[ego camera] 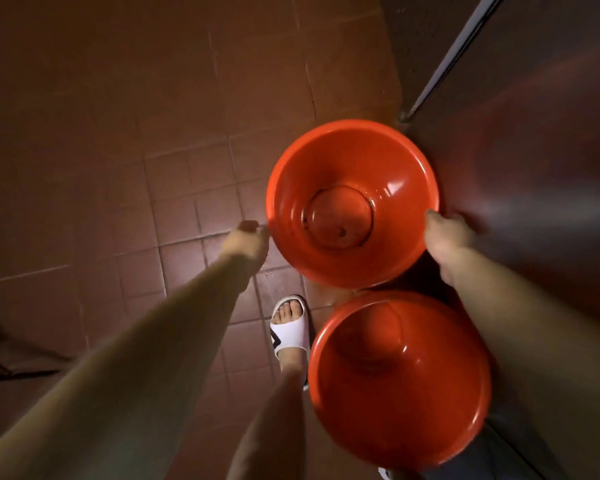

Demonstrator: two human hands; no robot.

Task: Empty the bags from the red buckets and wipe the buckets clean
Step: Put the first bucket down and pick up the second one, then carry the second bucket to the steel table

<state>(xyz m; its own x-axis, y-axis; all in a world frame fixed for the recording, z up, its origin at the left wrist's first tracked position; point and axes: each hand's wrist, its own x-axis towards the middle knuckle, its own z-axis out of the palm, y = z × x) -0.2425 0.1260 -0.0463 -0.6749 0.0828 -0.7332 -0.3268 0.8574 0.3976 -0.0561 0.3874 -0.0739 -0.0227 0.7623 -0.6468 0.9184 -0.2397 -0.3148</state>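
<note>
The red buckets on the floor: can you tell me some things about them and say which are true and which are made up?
1. There are two red buckets, a far bucket and a near bucket. True.
2. A bag sits in the far bucket. False: no bag shows in either.
3. The right hand grips the far bucket's rim. True.
4. The left hand holds a cloth. False: no cloth is visible.
5. The foot wears a black boot. False: it wears a white sandal.

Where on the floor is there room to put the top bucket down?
Bare tiled floor lies left of the upper bucket, beyond the left hand. It is crowded by the wall, the lower bucket and sandalled foot.
</note>
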